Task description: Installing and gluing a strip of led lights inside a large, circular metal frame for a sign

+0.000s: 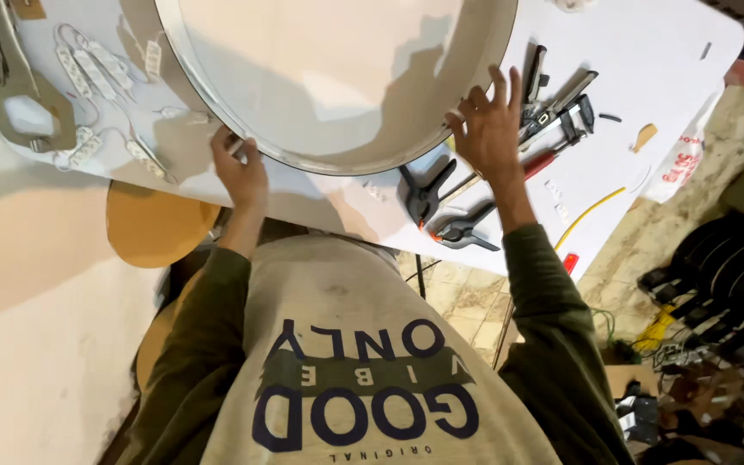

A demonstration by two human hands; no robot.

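A large round white panel with a thin metal rim (pixel 303 164) lies on a white table (pixel 613 155). My left hand (pixel 238 168) grips the rim at its lower left edge, fingers curled around it. On the lower right edge of the rim rests my right hand (pixel 488 129), palm down with fingers spread. Both arms wear dark green sleeves.
Two black spring clamps (pixel 441 211), pliers and other hand tools (pixel 557 112) lie right of the panel. Strings of small white light modules (pixel 96 73) and a flat cut-out piece (pixel 23 112) lie at left. A round wooden stool (pixel 152 224), tiled floor and dark clutter (pixel 716 284) sit below.
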